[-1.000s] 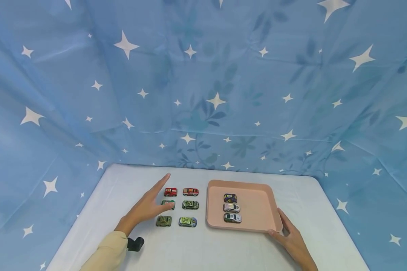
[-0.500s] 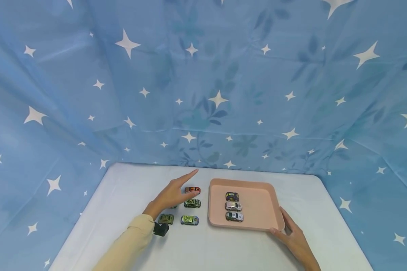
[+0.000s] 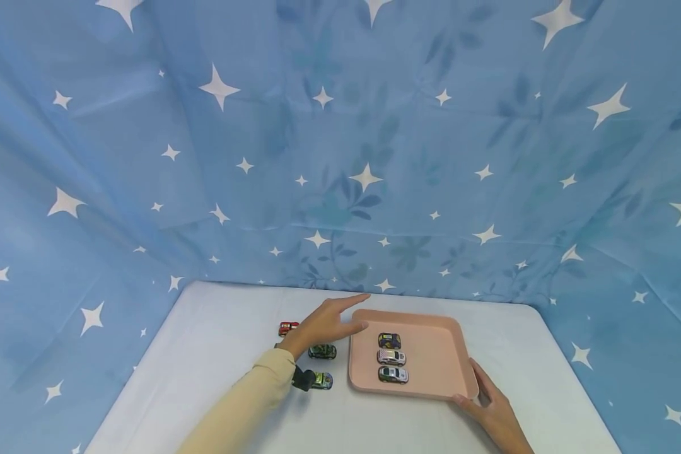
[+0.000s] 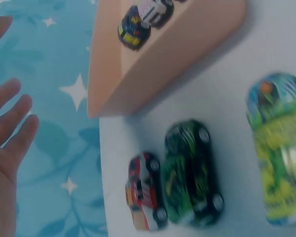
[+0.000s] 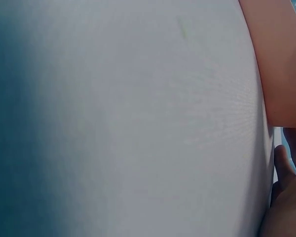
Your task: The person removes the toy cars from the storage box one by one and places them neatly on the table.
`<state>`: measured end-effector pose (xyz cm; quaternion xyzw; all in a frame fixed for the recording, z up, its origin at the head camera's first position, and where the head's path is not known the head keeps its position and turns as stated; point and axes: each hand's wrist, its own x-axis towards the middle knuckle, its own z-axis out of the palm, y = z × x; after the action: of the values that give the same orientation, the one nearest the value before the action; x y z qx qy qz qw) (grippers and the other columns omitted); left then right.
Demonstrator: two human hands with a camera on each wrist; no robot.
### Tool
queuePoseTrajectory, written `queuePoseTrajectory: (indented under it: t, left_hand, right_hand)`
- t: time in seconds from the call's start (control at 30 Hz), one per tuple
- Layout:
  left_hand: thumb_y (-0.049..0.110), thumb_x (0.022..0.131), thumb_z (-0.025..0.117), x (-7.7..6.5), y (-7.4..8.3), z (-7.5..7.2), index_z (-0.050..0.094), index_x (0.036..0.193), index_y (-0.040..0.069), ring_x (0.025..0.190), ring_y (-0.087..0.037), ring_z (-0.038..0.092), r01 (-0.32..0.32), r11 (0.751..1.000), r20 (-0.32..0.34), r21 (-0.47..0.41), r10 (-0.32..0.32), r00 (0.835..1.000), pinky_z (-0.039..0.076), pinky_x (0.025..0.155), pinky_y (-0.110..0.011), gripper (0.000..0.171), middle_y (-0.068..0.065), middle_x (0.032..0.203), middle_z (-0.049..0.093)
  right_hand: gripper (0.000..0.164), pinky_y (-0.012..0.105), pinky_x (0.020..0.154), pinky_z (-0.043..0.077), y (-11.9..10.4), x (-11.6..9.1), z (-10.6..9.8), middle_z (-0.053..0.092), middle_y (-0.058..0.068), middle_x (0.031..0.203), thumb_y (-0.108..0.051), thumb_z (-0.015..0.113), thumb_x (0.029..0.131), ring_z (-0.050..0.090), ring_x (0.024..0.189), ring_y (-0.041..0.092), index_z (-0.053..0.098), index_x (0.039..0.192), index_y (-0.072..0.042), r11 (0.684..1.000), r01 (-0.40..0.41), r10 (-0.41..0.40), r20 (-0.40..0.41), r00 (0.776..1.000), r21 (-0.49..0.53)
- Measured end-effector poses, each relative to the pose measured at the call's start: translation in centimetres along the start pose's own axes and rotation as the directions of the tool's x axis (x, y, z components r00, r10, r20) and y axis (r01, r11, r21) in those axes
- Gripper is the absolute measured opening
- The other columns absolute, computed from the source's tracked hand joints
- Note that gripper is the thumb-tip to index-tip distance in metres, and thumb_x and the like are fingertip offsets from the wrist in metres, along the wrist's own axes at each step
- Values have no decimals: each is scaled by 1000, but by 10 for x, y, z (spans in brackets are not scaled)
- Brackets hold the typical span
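My left hand (image 3: pixel 328 323), fingers extended and holding nothing, hovers at the left edge of a shallow pink tray (image 3: pixel 431 359). Thumb and fingers of my right hand (image 3: pixel 494 410) grip the tray's near right corner. Inside the tray sit a dark blue and yellow toy car (image 3: pixel 389 340), a white and pink one (image 3: pixel 391 357) and a silver one (image 3: pixel 393 375). Left of the tray stand a red toy car (image 3: pixel 287 328), a dark green one (image 3: pixel 322 351) and a yellow-green one (image 3: pixel 321 381). In the left wrist view an orange-red toy car (image 4: pixel 144 192) shows. My left arm hides other cars.
A white table (image 3: pixel 408 429) bears everything. Behind it and along both sides hangs a blue curtain (image 3: pixel 261 189) with white stars. A black wrist device (image 3: pixel 303 378) on my left arm hangs over the yellow-green car.
My left hand has moved right, from above the left column of cars to the tray's left edge, still extended. The right hand stays at the tray's corner. The cars stay put.
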<state>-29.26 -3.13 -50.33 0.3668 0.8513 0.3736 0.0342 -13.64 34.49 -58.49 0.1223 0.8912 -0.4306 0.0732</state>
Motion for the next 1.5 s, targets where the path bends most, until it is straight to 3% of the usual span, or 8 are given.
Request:
queuePoseTrajectory:
  t: [0.27,0.5,0.73,1.03,1.17,1.33,1.5]
  left_hand:
    - [53,93,60,15,7,23,42,148,36,129,-10,49,50,998,46,-23,-49,998,41,107,-38,60,11,145,49]
    - [53,94,57,29,7,39,45,146,34,125,-15,54,64,997,104,-48,-58,993,45,102,-34,56,8,142,53]
    - [52,93,59,35,3,51,54,141,28,123,-14,56,88,993,117,-75,-79,990,47,99,-32,54,10,138,56]
    - [32,94,64,44,1,64,61,134,11,120,-21,59,84,996,151,-40,-77,986,48,99,-32,45,-5,131,63]
    - [27,93,66,48,1,67,61,135,11,117,-22,62,110,993,164,-39,-102,981,49,97,-32,45,-7,131,63]
    - [31,93,67,52,0,68,60,136,13,115,-21,63,133,990,176,-40,-124,977,49,98,-33,47,-8,129,63]
    - [36,93,66,53,0,72,61,135,18,113,-14,63,140,990,167,26,-143,976,48,97,-31,45,-1,123,68]
  right_hand:
    - [103,72,107,12,7,-5,1,9,16,162,-60,66,85,9,145,48,4,159,-23,994,-106,106,36,994,-19]
    - [102,70,109,11,9,-7,1,8,16,162,-57,66,86,10,145,47,4,159,-22,996,-93,93,32,995,-5]
    - [100,70,109,12,12,-7,5,10,16,162,-56,66,86,12,144,47,6,159,-21,997,-71,72,17,997,-9]
    - [100,69,109,13,8,-6,5,11,16,162,-57,66,86,11,145,47,7,159,-22,997,-75,76,11,997,-11]
    - [100,69,109,14,6,-5,3,11,16,162,-57,66,86,11,145,47,8,159,-22,997,-72,73,3,997,-19]
    - [101,69,109,15,2,-3,2,13,16,162,-57,67,85,13,144,47,8,159,-20,998,-59,58,-13,998,-36]
    - [100,69,109,15,1,-1,3,15,15,162,-54,68,85,14,145,45,11,159,-19,1000,-24,24,-30,999,-15]
